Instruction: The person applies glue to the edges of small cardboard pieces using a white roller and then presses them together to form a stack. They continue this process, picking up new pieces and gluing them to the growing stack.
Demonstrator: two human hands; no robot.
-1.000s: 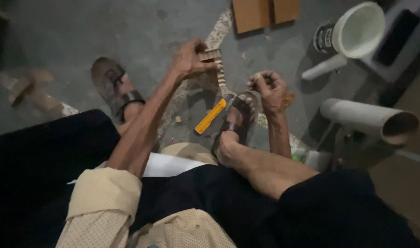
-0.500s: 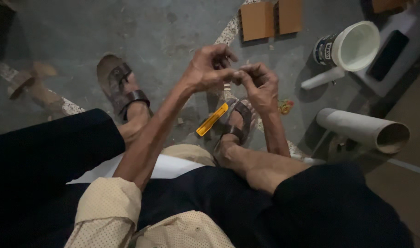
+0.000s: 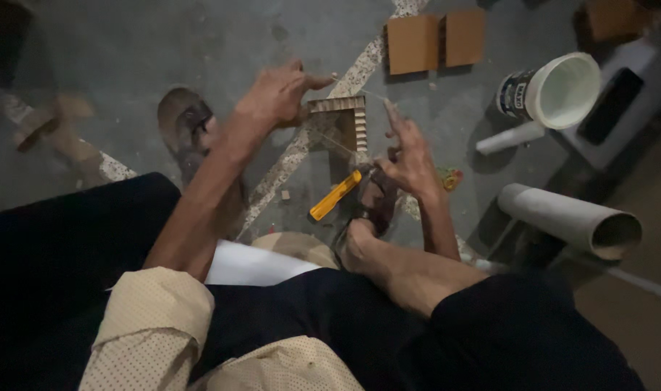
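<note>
Head view: left hand [image 3: 276, 94] pinches a thin string [image 3: 337, 141] at 11 o'clock of the cardboard frame [image 3: 342, 119] on the floor; right hand [image 3: 410, 156] pinches its other end at 4. Keep it taut. Yellow knife [image 3: 334, 195] crowds 6; floor [image 3: 128, 51] is open at 9.

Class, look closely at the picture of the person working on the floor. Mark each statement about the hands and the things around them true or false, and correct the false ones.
1. The left hand is by a small corrugated cardboard piece. True.
2. A yellow-handled tool lies on the floor near the right hand. True.
3. The white bucket stands upright. False: it lies tipped on its side.
4. The two brown cardboard squares are stacked. False: they lie side by side.
</note>
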